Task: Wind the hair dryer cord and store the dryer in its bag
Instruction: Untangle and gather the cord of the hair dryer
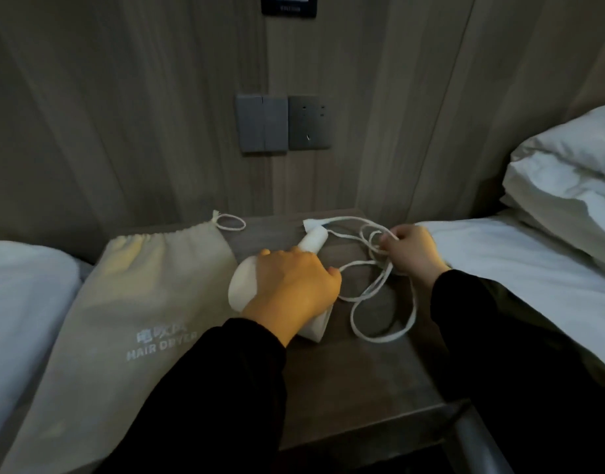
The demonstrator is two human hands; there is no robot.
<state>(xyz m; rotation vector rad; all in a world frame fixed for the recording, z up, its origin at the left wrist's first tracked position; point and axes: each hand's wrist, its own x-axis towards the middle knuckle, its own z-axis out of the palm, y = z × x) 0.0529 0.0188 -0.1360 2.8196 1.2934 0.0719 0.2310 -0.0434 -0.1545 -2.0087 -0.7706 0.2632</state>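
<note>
A white hair dryer (243, 285) lies on the dark wooden nightstand (355, 381), its handle pointing toward the wall. My left hand (290, 289) rests on top of the dryer's body and grips it. The white cord (386, 323) runs from the handle in loose loops across the tabletop to the right. My right hand (408, 251) is closed around a bunch of those loops near the bed's edge. The beige drawstring bag (130, 302), printed HAIR DRYER, lies flat at the left of the nightstand, its mouth toward the wall.
A bed with a white sheet (519, 268) and pillows (567, 179) borders the nightstand on the right. Another white bed (20, 295) lies at the left. On the wood-panel wall are a grey switch plate (261, 123) and a socket (309, 122).
</note>
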